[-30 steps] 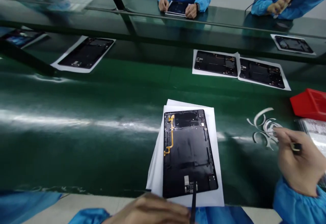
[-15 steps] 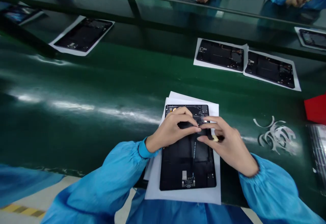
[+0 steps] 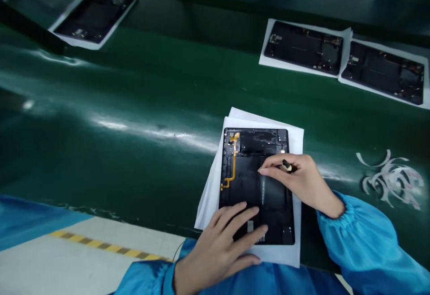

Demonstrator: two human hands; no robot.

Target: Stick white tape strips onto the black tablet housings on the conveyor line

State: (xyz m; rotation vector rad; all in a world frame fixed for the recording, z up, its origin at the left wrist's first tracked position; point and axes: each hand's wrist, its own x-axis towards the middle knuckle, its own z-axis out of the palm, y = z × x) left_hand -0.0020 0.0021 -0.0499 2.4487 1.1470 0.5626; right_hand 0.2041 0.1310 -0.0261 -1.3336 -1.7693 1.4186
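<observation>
An opened tablet housing point(image 3: 245, 183), black inside, lies on white sheets point(image 3: 210, 192) in front of me. An orange flex cable point(image 3: 234, 160) runs down its left side. My left hand point(image 3: 231, 237) rests spread over the housing's lower left part and covers some of it. My right hand point(image 3: 295, 174) is closed in a pinch, fingertips at the middle of the housing near a pale printed strip point(image 3: 263, 190). A small pale piece with a dark end point(image 3: 286, 165) pokes out between its fingers. Whatever the fingertips pinch is too small to make out.
Curled white strips point(image 3: 391, 178) lie in a heap on the green table point(image 3: 151, 89) to the right. Two more tablet housings point(image 3: 304, 48) rest on white sheets at the back right, another housing point(image 3: 96, 15) at the back left. A dark bar point(image 3: 30, 26) crosses the left.
My left hand has moved from the housing's top, beside the right fingertips, down to its lower part and spread out. My right fingers have closed into a pinch. The view has tilted down.
</observation>
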